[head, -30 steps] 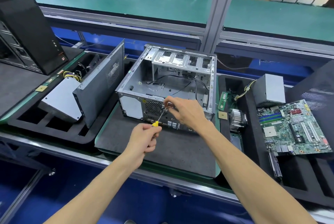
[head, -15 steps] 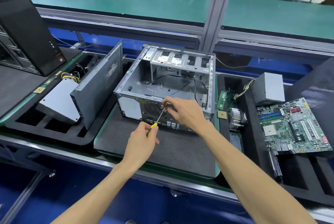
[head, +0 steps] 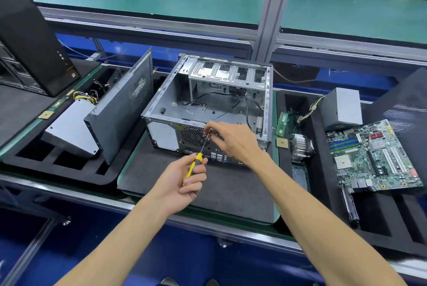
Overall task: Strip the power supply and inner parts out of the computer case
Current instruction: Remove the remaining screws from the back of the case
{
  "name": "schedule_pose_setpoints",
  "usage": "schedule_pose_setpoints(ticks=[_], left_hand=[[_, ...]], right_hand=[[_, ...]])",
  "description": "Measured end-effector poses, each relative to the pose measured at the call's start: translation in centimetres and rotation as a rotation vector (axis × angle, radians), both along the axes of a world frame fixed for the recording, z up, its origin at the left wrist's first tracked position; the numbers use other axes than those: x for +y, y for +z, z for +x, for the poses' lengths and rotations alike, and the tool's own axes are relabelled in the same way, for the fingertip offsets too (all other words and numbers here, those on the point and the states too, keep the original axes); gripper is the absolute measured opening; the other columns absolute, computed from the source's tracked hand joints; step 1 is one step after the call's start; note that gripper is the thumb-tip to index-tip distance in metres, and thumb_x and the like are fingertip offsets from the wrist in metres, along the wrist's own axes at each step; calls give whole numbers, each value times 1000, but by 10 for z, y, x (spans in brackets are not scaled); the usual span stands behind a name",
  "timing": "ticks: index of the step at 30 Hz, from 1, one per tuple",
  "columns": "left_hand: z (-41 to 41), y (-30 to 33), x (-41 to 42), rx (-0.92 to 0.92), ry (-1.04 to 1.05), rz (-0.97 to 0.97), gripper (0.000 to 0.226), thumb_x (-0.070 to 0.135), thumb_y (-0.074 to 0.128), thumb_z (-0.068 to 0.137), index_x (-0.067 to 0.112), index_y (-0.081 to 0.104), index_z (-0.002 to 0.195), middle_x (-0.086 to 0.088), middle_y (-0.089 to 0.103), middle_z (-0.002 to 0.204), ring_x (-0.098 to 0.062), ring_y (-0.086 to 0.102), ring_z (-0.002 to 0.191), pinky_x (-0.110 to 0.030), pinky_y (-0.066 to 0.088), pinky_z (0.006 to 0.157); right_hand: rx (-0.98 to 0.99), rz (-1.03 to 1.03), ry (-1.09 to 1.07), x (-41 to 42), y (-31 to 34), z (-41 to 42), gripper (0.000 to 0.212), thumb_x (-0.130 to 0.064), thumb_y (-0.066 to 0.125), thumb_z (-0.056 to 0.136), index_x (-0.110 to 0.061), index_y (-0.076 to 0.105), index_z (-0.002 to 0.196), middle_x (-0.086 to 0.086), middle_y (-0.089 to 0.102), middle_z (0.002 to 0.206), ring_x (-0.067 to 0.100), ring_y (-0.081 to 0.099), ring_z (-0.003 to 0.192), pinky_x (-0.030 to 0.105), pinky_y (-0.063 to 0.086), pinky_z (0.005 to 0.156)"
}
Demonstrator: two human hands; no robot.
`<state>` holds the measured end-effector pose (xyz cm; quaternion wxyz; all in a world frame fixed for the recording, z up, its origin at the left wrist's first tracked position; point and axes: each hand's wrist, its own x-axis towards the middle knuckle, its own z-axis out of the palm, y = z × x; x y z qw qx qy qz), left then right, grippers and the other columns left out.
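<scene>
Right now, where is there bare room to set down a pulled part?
Bare dark mat between the computer case and the near bench edge. Empty foam slots front left. Crowded: right tray with motherboard, heatsink, power supply.

The computer case point(head: 208, 110), a grey steel chassis, is lying on its side with the open side facing up and its rear panel facing the person. Its interior is standing largely bare; black cables point(head: 245, 103) are trailing across the floor beneath the drive cage point(head: 227, 73). A grey power supply point(head: 342, 106) is resting outside, in the foam tray right of the case.
</scene>
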<state>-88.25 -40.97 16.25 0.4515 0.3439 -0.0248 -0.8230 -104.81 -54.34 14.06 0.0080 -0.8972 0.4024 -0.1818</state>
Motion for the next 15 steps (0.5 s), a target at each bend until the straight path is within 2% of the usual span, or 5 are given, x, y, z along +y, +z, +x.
schedule_pose_setpoints(ticks=[3, 7, 10, 12, 15], left_hand=[[-1, -1, -2, -112, -35, -35, 29, 34, 67, 93, 14, 51, 80, 3, 36, 65, -7, 25, 37, -18, 18, 27], [-2, -8, -1, -478, -15, -128, 25, 14, 69, 91, 11, 48, 78, -1, 45, 68, -7, 26, 39, -18, 18, 28], [-4, -11, -3, -742, 57, -177, 19, 10, 68, 93, 7, 50, 89, -7, 50, 72, -10, 30, 40, -18, 19, 31], [-5, -12, -3, -914, 91, -184, 24, 14, 70, 92, 8, 48, 100, -6, 56, 69, -12, 32, 39, -19, 20, 33], [-4, -14, -2, -1087, 107, -251, 29, 18, 72, 91, 11, 46, 101, -3, 61, 64, -11, 33, 36, -20, 24, 34]], right_hand=[[8, -8, -5, 1, 0, 0, 16, -43, 46, 103, -36, 52, 116, -10, 70, 102, 20, 66, 73, 36, 55, 60], [14, -13, -3, 0, 0, 1, 17, -43, 45, 103, -36, 52, 116, -9, 71, 102, 20, 66, 70, 36, 55, 58], [11, -8, -10, 0, 0, 1, 14, -44, 44, 103, -38, 50, 114, -11, 70, 101, 19, 65, 69, 35, 55, 57], [10, 0, -15, 0, -1, 1, 13, -44, 44, 102, -39, 49, 113, -11, 70, 101, 19, 65, 70, 35, 55, 58], [5, 9, -15, 0, -1, 1, 13, -44, 43, 102, -39, 49, 113, -11, 70, 101, 19, 65, 70, 36, 55, 58]])
